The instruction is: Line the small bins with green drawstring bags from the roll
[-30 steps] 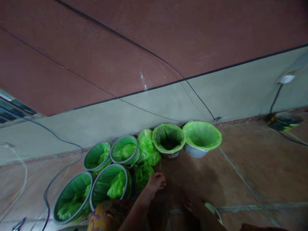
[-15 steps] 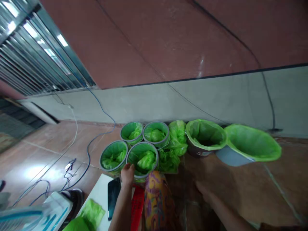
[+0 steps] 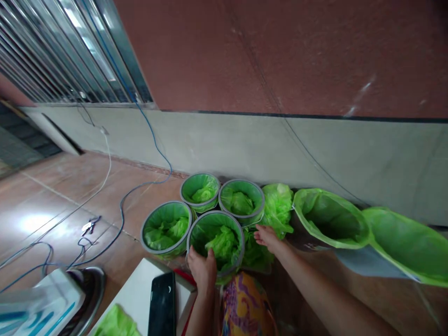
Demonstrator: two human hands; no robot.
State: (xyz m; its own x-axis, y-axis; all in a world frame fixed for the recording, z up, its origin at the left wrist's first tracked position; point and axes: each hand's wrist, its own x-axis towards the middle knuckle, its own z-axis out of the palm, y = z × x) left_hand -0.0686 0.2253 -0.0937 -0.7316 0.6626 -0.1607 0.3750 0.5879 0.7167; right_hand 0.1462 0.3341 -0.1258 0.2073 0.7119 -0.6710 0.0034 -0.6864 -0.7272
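Note:
A round grey-rimmed bucket (image 3: 241, 233) lined with a green plastic bag stands nearest to me, with bunched green plastic (image 3: 224, 245) inside it. My left hand (image 3: 203, 268) holds its near left rim, thumb over the inner side; part of the grip is hidden. To the right of that bucket, my right hand (image 3: 268, 238) reaches out with fingers stretched and apart, just above the loose green plastic bags (image 3: 276, 205). Similar lined buckets stand around it: one at left (image 3: 143, 240), one at back left (image 3: 182, 189) and one at back right (image 3: 262, 207).
Two larger bins, one brown (image 3: 297, 233) and one grey (image 3: 371, 261), stand at right with green liners. A dark phone (image 3: 161, 303) lies on a white surface (image 3: 135, 284) beside green plastic (image 3: 117, 322). Cables (image 3: 122, 210) and keys (image 3: 91, 226) lie on the floor at left.
My right hand has come up and forward to the near bucket's right side. My left hand has shifted along the rim to its near left part. The view has moved closer.

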